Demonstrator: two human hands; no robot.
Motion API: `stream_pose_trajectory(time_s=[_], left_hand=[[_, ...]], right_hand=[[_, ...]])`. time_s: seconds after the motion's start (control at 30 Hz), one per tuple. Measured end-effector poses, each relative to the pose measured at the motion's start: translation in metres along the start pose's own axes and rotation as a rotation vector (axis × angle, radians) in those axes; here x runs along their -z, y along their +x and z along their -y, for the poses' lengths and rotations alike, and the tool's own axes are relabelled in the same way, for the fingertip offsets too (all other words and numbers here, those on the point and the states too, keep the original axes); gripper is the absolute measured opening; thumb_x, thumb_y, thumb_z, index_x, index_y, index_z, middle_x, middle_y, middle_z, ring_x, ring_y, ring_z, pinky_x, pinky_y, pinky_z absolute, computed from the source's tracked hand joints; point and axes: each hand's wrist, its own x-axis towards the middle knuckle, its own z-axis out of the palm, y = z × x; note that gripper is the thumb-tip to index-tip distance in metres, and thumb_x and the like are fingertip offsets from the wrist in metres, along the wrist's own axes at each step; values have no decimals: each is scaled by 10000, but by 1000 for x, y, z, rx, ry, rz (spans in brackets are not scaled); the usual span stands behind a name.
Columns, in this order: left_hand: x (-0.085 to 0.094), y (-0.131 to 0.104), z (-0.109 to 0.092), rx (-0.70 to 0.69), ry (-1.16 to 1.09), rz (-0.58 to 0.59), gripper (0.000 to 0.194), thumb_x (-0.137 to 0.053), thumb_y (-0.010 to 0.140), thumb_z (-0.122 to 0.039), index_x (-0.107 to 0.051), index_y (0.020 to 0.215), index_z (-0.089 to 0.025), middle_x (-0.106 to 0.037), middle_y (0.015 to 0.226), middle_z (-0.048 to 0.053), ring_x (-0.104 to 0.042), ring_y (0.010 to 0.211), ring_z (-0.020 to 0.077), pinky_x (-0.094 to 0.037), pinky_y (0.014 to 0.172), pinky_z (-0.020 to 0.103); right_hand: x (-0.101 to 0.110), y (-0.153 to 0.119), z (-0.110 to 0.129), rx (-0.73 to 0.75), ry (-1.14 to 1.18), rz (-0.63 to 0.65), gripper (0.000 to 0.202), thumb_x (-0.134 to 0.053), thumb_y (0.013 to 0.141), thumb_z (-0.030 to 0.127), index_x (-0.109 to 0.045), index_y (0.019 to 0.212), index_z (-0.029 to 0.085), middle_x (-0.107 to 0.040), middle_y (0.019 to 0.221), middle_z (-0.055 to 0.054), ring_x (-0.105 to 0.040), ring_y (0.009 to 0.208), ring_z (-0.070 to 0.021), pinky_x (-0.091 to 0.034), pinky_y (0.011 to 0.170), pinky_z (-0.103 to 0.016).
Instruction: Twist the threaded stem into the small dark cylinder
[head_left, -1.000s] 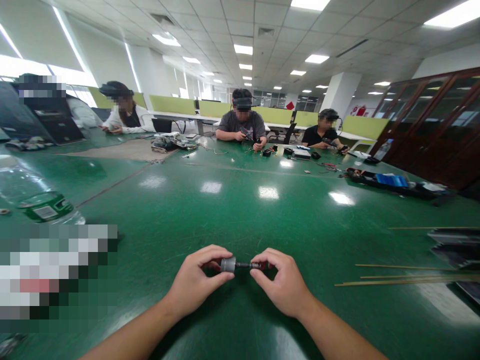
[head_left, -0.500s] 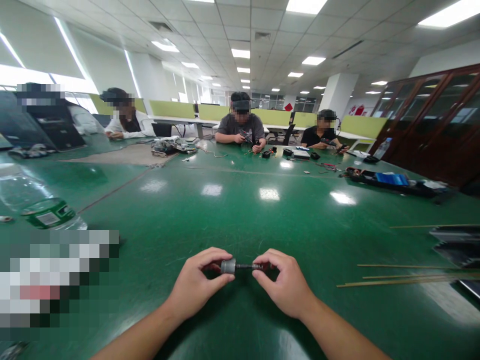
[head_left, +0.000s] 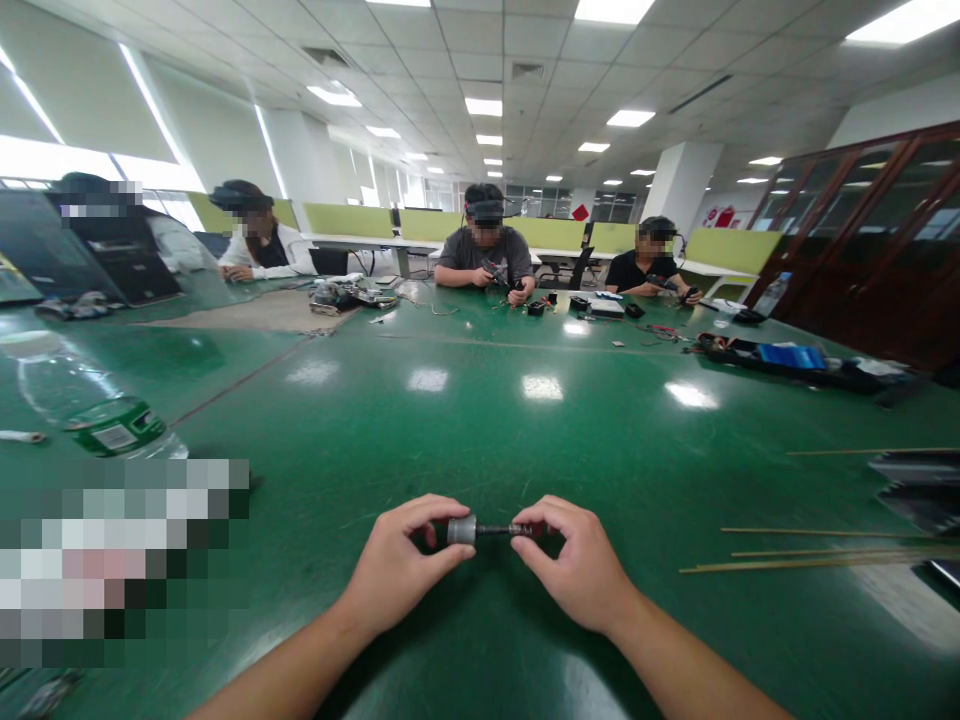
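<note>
Between both hands, just above the green table (head_left: 480, 440), lies a small metal part (head_left: 462, 529) held level. It has a thick grey cylinder on the left and a thin dark shaft running right; its exact kind I cannot make out. My left hand (head_left: 405, 555) pinches the cylinder between thumb and fingers. On the shaft's far end, which looks slightly thicker, the thumb and fingertips of my right hand (head_left: 574, 560) are closed. The fingers partly cover both ends.
A clear plastic bottle (head_left: 120, 425) lies at left, above a blurred-out patch. Thin sticks (head_left: 810, 555) stretch across the right side. Further back are a black tray with blue contents (head_left: 795, 357), a pile of parts (head_left: 349, 293) and several people seated at the far side.
The view has shifted slightly, so the surroundings sit a little further right. Both hands keep their pinch on the metal part, with hardly any other movement.
</note>
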Motion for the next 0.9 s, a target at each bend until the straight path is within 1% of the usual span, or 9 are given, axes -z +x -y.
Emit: stream_pose_trajectory(time_s=[0.3,0.47,0.53,0.6,0.67,0.73,0.8,0.87,0.9], left_hand=[[2,2,-2,35,59,14,276,-792,760,-313,-736,1025,-256,-729,996,23,-632,775,176,-499,707,298],[5,0,-4,12,49,17,270,-789,765,-314,-737,1022,-250,-730,1010,35,-662,921,218,-513,846,349],[4,1,-2,50,7,21,284,-777,778,-338,-725,1038,-238,-729,1005,40,-671,911,218,-528,860,360],[4,3,1,115,-102,21,327,-748,806,-369,-695,1089,-213,-725,1029,54,-685,926,216,-546,883,365],[6,7,3,180,-235,4,443,-710,840,-391,-624,1226,-192,-709,1096,72,-688,1001,215,-545,941,371],[13,10,4,227,-299,-17,590,-672,870,-412,-503,1388,-186,-685,1176,83,-675,1083,213,-521,1001,388],[26,8,5,249,-257,-16,646,-637,893,-438,-440,1454,-186,-673,1225,94,-652,1146,225,-474,1059,425],[45,-3,8,242,-149,5,589,-616,902,-465,-510,1413,-191,-675,1243,105,-629,1186,254,-433,1092,461],[55,-12,12,229,-92,4,555,-608,904,-471,-543,1388,-205,-673,1255,104,-622,1194,268,-438,1085,470]], right_hand=[[-1,1,-2,-18,-5,-10,69,-673,834,177,-707,886,208,-673,797,-16,-619,744,-171,-461,691,-284],[1,1,0,-15,3,-11,68,-667,837,180,-709,884,206,-678,803,-20,-622,750,-173,-463,698,-286],[3,2,-1,-21,0,-29,68,-666,840,195,-712,889,209,-681,807,-24,-622,751,-177,-460,694,-289],[4,2,-3,-43,-7,-65,76,-660,851,220,-716,901,213,-686,817,-26,-619,754,-178,-452,689,-293],[6,3,-6,-78,-8,-103,97,-643,868,249,-721,914,215,-694,829,-27,-613,748,-176,-445,678,-293],[7,4,-9,-105,6,-129,125,-625,880,275,-725,921,211,-701,837,-32,-606,736,-173,-442,662,-291],[8,4,-11,-111,20,-137,137,-621,880,283,-727,920,206,-704,838,-34,-603,727,-172,-443,658,-289],[8,3,-11,-111,24,-139,131,-622,879,278,-726,911,204,-702,829,-29,-599,718,-166,-441,656,-284],[9,3,-11,-108,27,-137,124,-625,877,270,-725,908,203,-702,826,-26,-598,716,-163,-440,656,-280]])
